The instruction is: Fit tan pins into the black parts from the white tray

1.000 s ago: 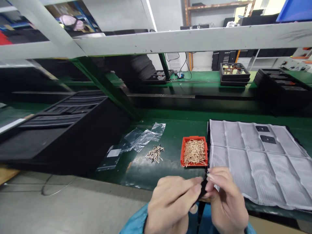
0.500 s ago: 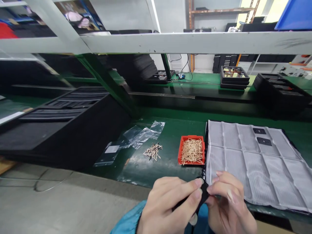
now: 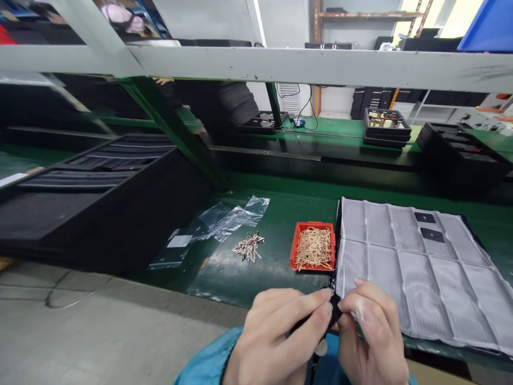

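At lower centre, the left hand [image 3: 276,334] is gripping a black piece [image 3: 336,311], apparently steadying it while the right hand [image 3: 374,331] is pinching its end. Both hands are partly blocking the view of it. A red tray [image 3: 294,250] of pale strips [image 3: 315,247] is sitting just above, seemingly within reach; a quilted sheet [image 3: 382,267] is occupying the lower right.

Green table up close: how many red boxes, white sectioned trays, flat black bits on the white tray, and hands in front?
Red box: 1
White sectioned tray: 1
Flat black bits on it: 2
Hands in front: 2
Total: 6
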A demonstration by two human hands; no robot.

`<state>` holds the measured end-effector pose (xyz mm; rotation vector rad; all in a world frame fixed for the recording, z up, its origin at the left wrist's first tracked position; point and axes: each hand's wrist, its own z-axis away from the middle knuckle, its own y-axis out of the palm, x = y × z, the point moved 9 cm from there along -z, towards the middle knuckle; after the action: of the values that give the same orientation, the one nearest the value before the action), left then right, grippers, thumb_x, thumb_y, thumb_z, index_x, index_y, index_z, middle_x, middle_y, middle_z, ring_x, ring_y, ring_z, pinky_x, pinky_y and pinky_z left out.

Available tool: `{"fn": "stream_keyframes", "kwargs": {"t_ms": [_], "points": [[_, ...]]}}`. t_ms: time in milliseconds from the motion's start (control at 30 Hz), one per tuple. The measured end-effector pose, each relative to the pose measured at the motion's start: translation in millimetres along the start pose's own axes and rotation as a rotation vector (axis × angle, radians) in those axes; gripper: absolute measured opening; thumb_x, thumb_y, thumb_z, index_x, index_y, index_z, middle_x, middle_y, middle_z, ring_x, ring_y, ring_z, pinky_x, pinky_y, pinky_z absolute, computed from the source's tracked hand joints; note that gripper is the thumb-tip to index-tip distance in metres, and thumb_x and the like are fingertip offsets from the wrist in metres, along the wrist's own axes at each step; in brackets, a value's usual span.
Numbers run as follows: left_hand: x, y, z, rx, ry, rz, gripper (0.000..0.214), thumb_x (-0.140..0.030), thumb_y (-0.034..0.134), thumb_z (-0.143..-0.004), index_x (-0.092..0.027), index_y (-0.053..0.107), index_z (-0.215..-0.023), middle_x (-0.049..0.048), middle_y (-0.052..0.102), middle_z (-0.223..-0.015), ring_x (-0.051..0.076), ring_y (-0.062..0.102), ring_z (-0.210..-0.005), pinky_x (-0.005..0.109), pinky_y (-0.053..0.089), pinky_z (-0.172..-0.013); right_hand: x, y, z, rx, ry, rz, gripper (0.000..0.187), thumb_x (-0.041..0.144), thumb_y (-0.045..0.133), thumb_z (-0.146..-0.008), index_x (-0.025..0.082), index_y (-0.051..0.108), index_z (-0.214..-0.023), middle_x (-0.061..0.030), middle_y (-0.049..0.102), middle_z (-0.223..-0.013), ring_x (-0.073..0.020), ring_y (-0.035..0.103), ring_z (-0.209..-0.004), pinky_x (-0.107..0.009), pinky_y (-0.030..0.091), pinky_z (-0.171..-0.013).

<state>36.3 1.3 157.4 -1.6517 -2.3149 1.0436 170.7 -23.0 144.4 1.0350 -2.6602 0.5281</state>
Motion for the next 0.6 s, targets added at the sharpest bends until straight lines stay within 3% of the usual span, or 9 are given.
{"fn": "stream_keyframes", "kwargs": {"t_ms": [133,300,467,600], "points": [[3,4.6,-2,-0.029,-0.069,0.067,0.022,-0.007,0.049,-0.1,-0.01,0.069,-0.109,0.0161,0.083,-0.096,0.018,0.082,-0.076,0.024,0.061,-0.064,-6,1,0,0.047,0.057,-0.051,0.071,-0.001,0.059,-0.089,0.028,0.05,-0.152,0.0,0.069,-0.08,-0.0144,0.068,-0.074,-0.04,0.07,-0.082],[2,4.6,-2,-0.059,-0.089,0.112,0.022,-0.01,0.051,-0.1,-0.011,0.07,-0.11,0.0153,0.083,-0.094,0.02,0.082,-0.08,0.023,0.063,-0.065,-7,2,5,0.066,0.103,-0.097,0.07,-0.002,0.061,-0.088,0.031,0.055,-0.149,0.0008,0.071,-0.079,-0.016,0.071,-0.077,-0.042,0.071,-0.08],[3,1.4,2,-0.105,-0.074,0.118,0.022,-0.008,0.051,-0.1,-0.01,0.072,-0.106,0.0145,0.083,-0.094,0.019,0.082,-0.08,0.022,0.063,-0.065,-9,-8,15,-0.144,0.192,-0.093,0.055,0.0,0.057,-0.093,0.033,0.064,-0.137,0.0014,0.07,-0.077,-0.0154,0.071,-0.072,-0.039,0.071,-0.072],[-1,2.2,-2,-0.06,-0.06,0.115,0.021,-0.012,0.051,-0.103,-0.012,0.071,-0.108,0.0129,0.084,-0.094,0.018,0.082,-0.079,0.022,0.064,-0.066,-10,-5,11,0.006,0.174,-0.172,0.058,0.003,0.061,-0.094,0.032,0.057,-0.145,0.003,0.073,-0.074,-0.0169,0.073,-0.069,-0.044,0.072,-0.072]]}}
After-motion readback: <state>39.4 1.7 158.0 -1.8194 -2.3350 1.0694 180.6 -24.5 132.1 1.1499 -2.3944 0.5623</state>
